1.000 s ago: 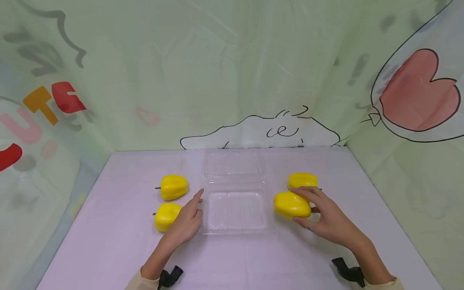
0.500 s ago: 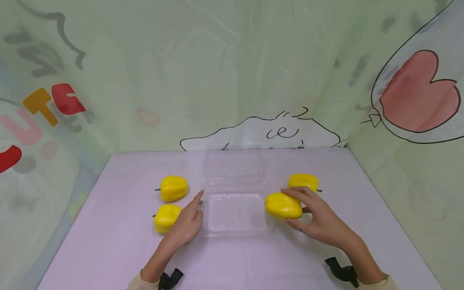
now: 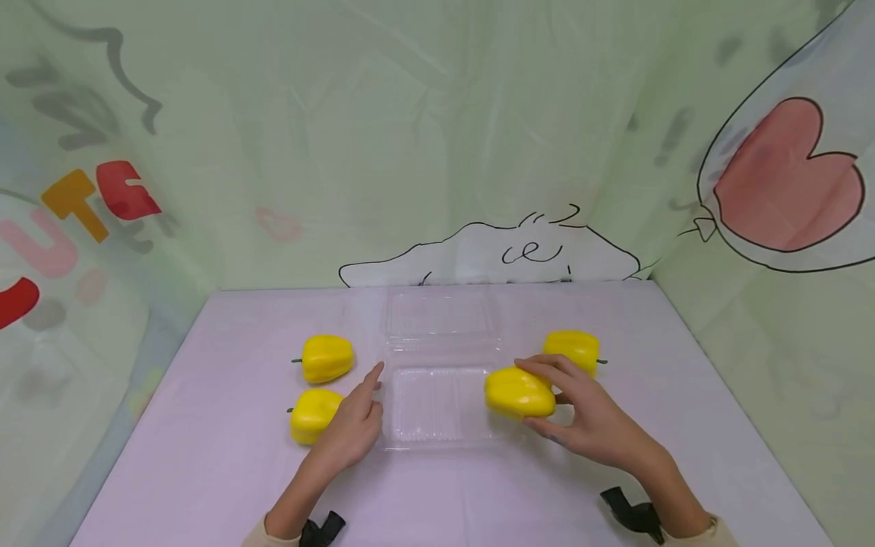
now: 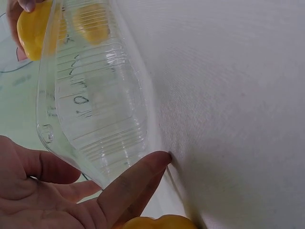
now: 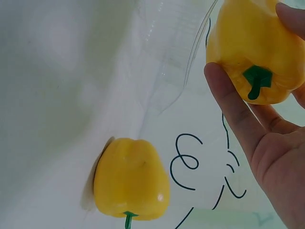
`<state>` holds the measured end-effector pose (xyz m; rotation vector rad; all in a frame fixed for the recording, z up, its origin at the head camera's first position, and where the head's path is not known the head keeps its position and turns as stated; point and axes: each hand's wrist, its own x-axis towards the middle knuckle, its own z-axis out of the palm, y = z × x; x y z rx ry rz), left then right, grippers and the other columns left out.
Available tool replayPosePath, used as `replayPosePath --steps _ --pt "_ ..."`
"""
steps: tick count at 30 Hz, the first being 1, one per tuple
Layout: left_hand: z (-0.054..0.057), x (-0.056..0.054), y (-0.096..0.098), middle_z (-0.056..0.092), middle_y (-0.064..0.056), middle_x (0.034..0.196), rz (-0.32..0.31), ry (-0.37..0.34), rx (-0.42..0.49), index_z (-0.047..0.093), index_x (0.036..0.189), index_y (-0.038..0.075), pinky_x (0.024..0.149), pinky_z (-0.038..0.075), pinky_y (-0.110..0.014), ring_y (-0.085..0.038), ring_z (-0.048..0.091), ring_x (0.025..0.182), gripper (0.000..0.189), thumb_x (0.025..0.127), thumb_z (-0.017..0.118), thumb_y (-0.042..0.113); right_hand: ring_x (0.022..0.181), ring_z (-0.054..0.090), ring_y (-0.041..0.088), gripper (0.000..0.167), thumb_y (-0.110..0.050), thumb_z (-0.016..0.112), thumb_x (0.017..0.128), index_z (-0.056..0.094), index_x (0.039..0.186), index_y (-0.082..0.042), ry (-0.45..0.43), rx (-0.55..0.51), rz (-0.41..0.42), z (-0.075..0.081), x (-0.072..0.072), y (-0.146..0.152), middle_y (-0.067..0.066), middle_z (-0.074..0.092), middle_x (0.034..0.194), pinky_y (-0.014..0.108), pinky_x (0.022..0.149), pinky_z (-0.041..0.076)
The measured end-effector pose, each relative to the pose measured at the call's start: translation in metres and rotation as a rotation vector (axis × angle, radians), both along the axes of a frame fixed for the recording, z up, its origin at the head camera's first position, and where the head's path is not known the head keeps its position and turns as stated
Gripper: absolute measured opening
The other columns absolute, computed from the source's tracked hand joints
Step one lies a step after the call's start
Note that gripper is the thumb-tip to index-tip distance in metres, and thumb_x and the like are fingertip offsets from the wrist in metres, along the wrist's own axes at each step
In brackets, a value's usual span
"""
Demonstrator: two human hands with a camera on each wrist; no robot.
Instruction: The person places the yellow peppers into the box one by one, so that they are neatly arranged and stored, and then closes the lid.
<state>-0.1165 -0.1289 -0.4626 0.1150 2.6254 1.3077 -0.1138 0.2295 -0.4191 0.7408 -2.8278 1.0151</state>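
My right hand [image 3: 581, 414] holds a yellow bell pepper [image 3: 518, 393] between thumb and fingers, above the right edge of a clear plastic clamshell container [image 3: 443, 443]. In the right wrist view, the held pepper's green stem [image 5: 258, 78] faces the camera, and the pepper is off the table. My left hand [image 3: 350, 427] rests at the container's left side, index finger extended along it. The left wrist view has these fingers [image 4: 131, 188] by the container's near corner. The container's lid [image 3: 440, 315] lies folded back, and no pepper sits in the tray.
Two more yellow peppers lie on the left, one farther back [image 3: 328, 358] and one partly behind my left hand [image 3: 313, 416]. Another pepper [image 3: 573, 349] lies behind my right hand. The pale table [image 3: 451, 501] meets printed curtains [image 3: 437, 137] at its back and sides.
My right hand has carried the pepper leftward, from beside the rear right pepper to over the container's right edge. The left hand stays nearly still.
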Motion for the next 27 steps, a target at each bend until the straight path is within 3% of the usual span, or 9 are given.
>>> replayPosePath --steps 12,19,27 --pt "0.0 0.0 0.0 0.048 -0.023 0.162 -0.001 -0.001 -0.004 0.025 0.169 0.012 0.126 0.032 -0.067 -0.043 0.042 0.154 0.063 0.108 0.035 0.009 0.126 0.061 0.024 0.076 -0.022 0.09 0.085 0.055 0.152 -0.021 -0.03 -0.023 0.025 -0.002 0.002 -0.013 0.002 0.058 0.148 0.023 0.086 0.063" --pt "-0.003 -0.002 0.001 0.049 -0.022 0.162 0.011 -0.006 -0.014 0.023 0.17 0.012 0.127 0.032 -0.065 -0.041 0.043 0.155 0.063 0.108 0.035 0.01 0.125 0.063 0.027 0.073 -0.021 0.089 0.086 0.055 0.151 -0.022 -0.028 -0.065 0.073 -0.003 0.003 -0.02 0.004 0.06 0.147 0.028 0.085 0.064" --pt "-0.003 0.0 0.001 0.049 -0.022 0.162 0.01 -0.009 -0.015 0.023 0.17 0.012 0.127 0.031 -0.066 -0.042 0.042 0.155 0.063 0.108 0.034 0.01 0.127 0.063 0.024 0.073 -0.019 0.09 0.084 0.058 0.15 -0.022 -0.024 -0.042 0.084 -0.004 0.003 -0.024 0.001 0.058 0.148 0.03 0.091 0.064"
